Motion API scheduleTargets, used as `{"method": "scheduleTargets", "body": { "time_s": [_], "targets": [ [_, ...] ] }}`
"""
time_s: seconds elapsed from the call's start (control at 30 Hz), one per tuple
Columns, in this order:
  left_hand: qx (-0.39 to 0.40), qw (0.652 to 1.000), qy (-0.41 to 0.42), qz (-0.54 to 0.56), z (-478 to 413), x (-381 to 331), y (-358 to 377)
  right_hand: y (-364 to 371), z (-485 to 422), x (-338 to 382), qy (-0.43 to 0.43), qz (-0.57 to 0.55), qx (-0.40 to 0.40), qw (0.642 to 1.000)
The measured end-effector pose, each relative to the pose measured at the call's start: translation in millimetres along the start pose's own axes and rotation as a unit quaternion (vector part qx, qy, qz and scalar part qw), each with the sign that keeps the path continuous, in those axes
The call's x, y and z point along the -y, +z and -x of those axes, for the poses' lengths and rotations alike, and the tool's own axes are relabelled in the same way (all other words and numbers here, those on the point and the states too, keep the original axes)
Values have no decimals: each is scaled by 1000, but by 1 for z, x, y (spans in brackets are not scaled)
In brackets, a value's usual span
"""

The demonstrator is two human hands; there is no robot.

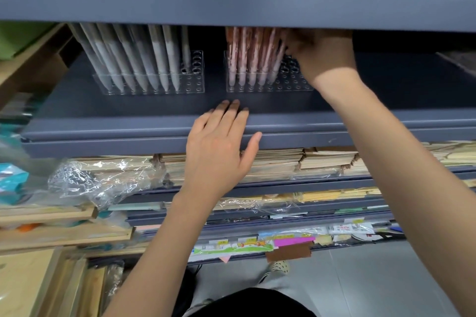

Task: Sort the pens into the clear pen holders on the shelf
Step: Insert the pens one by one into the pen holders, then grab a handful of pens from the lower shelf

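Head view: pink pens (253,59) stand near-upright in the right holder (270,87), just left of the right hand (319,56), whose grip I cannot tell; the left hand (219,147) rests flat, fingers straight, on the shelf (103,123) edge.

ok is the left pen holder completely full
No, the holes at the right end of the left pen holder stand empty beside the grey pens.
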State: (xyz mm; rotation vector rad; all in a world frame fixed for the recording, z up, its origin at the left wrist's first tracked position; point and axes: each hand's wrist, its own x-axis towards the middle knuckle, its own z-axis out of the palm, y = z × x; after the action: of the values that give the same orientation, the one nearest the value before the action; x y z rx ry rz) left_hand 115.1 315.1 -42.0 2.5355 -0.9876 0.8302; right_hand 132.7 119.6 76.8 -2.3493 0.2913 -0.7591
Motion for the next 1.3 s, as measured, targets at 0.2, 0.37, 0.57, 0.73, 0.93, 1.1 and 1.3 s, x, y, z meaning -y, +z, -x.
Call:
{"method": "scheduleTargets", "body": {
  "time_s": [0.2, 0.37, 0.57, 0.73, 0.93, 1.1, 1.3],
  "targets": [
    [-8, 1000, 1, 2, 0, 0, 1, 8, -6, -11, -14, 21, 0, 1000],
    [8, 1000, 0, 0, 0, 1, 0, 9, -10, -12, 21, -27, -7, 999],
    [51, 998, -21, 35, 4, -3, -9, -5, 3, -11, 64, -13, -1, 998],
    [73, 950, -109, 283, 4, -3, -36, -34, 46, -1, 77, -153, -35, 985],
    [53, 749, -244, 614, 35, 2, -74, -66, 131, -23, 81, -161, 27, 983],
    [151, 681, -383, 606, 116, -3, -29, -50, 233, -106, 268, -220, 44, 937],
    [365, 574, -581, 448, 246, -41, 68, -23, 409, -222, 584, -173, 52, 791]
  ]
}}
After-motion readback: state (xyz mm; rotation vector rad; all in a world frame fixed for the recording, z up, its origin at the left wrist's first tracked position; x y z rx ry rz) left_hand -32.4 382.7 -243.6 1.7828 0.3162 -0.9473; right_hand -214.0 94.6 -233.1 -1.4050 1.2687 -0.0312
